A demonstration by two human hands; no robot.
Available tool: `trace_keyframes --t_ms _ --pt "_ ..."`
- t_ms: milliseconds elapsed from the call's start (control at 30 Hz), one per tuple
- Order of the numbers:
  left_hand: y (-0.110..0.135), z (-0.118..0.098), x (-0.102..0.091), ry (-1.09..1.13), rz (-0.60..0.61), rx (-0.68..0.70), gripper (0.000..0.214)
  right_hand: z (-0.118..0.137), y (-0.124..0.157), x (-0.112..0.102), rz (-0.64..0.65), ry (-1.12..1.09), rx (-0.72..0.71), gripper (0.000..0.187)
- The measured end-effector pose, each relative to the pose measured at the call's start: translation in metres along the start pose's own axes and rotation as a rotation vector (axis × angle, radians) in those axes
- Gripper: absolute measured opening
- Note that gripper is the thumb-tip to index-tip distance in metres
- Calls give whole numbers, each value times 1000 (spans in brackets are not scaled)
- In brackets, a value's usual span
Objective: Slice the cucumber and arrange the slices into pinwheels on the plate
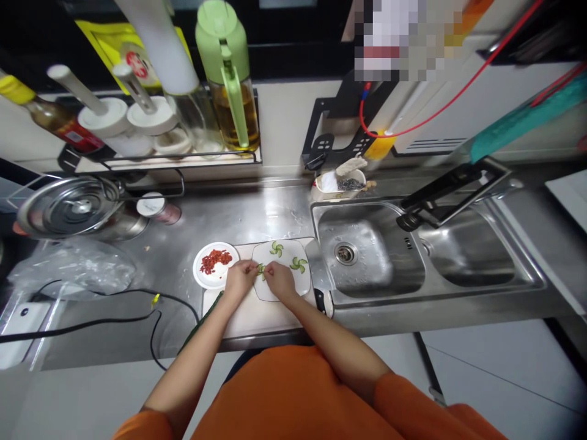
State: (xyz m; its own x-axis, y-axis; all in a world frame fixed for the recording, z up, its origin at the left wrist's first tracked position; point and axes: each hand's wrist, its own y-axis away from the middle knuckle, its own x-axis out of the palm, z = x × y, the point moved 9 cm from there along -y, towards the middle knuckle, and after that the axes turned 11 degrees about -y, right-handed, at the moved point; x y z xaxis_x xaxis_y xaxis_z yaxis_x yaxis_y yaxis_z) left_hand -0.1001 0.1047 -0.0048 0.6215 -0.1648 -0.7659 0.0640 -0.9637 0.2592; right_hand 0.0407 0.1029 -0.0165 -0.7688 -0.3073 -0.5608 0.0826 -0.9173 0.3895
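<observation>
My left hand (pixel 241 281) and my right hand (pixel 280 282) come together over the left side of a white square plate (pixel 279 294). Both have their fingers pinched at a small group of green cucumber slices (pixel 261 269), partly hidden by the fingertips. Two more groups of curved slices lie on the plate like pinwheels, one at the back (pixel 276 248) and one at the right (pixel 298 264). The plate rests on a pale cutting board (pixel 263 321). Left of it stands a round white plate (pixel 206 283) with chopped red pieces. A dark green cucumber (pixel 202 324) shows partly beside my left forearm.
A knife (pixel 321 264) lies at the board's right edge, beside the double sink (pixel 371 244). Black cables (pixel 169 297), a plastic bag (pixel 73 269) and a lidded pot (pixel 73 208) occupy the left. Behind, a rack holds an oil bottle (pixel 224 79) and seasoning jars.
</observation>
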Motion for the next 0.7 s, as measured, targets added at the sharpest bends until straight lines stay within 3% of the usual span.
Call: trace_keyframes --t_ms 233,700 --pt "-4 -11 0 -110 -30 104 12 4 -2 -1 -15 114 25 16" --pt "-7 -13 5 -265 -36 132 15 6 -3 5 0 237 47 16"
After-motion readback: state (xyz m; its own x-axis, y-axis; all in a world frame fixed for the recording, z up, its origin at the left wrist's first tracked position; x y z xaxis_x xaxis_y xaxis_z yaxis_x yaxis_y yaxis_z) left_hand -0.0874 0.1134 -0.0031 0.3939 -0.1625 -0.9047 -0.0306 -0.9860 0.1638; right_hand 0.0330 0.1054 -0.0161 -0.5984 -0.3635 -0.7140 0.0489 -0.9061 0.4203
